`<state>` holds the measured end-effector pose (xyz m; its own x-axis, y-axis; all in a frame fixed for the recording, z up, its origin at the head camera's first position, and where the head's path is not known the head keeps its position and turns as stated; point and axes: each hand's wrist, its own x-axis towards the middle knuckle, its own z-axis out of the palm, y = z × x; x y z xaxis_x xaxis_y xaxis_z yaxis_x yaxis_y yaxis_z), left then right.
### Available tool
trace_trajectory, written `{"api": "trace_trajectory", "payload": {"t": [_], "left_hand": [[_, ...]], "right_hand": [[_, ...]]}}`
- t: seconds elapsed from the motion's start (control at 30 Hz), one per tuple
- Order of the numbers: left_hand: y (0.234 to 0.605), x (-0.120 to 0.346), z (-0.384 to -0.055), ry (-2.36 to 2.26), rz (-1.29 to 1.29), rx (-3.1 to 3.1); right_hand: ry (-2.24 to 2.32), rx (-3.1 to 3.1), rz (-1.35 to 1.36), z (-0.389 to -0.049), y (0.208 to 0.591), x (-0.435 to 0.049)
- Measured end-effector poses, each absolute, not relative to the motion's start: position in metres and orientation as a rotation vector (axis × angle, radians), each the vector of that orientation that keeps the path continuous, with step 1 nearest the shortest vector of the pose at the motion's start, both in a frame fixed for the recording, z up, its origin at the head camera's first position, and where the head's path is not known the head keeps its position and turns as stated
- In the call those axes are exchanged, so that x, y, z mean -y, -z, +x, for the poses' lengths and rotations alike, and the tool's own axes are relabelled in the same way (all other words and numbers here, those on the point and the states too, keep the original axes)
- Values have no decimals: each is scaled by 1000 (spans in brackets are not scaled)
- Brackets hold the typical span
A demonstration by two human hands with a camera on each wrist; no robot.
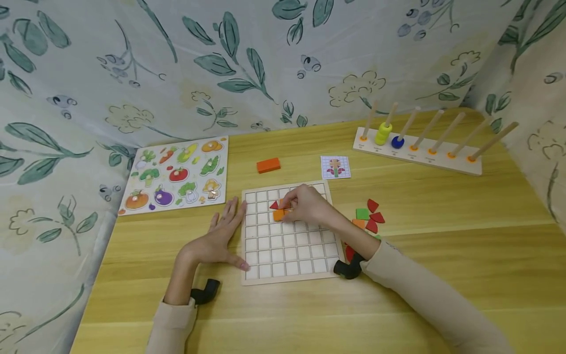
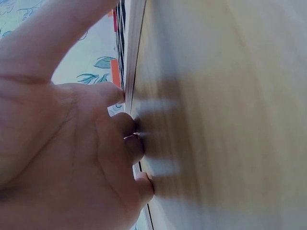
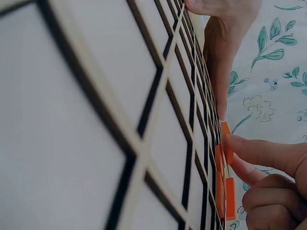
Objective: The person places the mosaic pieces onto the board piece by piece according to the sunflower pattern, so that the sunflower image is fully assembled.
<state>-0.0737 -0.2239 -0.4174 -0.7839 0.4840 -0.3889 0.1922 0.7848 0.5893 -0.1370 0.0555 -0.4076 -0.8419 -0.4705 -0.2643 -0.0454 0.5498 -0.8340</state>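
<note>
A white grid board (image 1: pixel 283 255) in a pale wooden frame lies on the table. My left hand (image 1: pixel 214 243) spreads along its left side, thumb at the lower corner and fingertips by the upper left edge. Over the upper middle squares, my right hand (image 1: pixel 309 204) pinches an orange tile (image 3: pixel 226 136) between thumb and index finger, its other fingers curled. Close by on the grid are an orange square tile (image 1: pixel 278 215) and a red triangular tile (image 1: pixel 274 205). The right fingers partly cover the tiles in the head view.
Right of the board lie loose red, orange and green (image 1: pixel 362 214) tiles, some under the right forearm. Behind it are an orange block (image 1: pixel 268 165) and a pattern card (image 1: pixel 335 167). A vegetable puzzle board (image 1: pixel 199 172) sits at left, a peg stand (image 1: pixel 415 155) with rings at back right.
</note>
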Motion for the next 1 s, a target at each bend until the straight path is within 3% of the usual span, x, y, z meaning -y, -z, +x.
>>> {"api": "trace_trajectory", "payload": {"t": [1.0], "left_hand": [[417, 224, -73, -721, 498, -2443]], "right_hand": [[1203, -2373, -460, -137, 411, -42]]}}
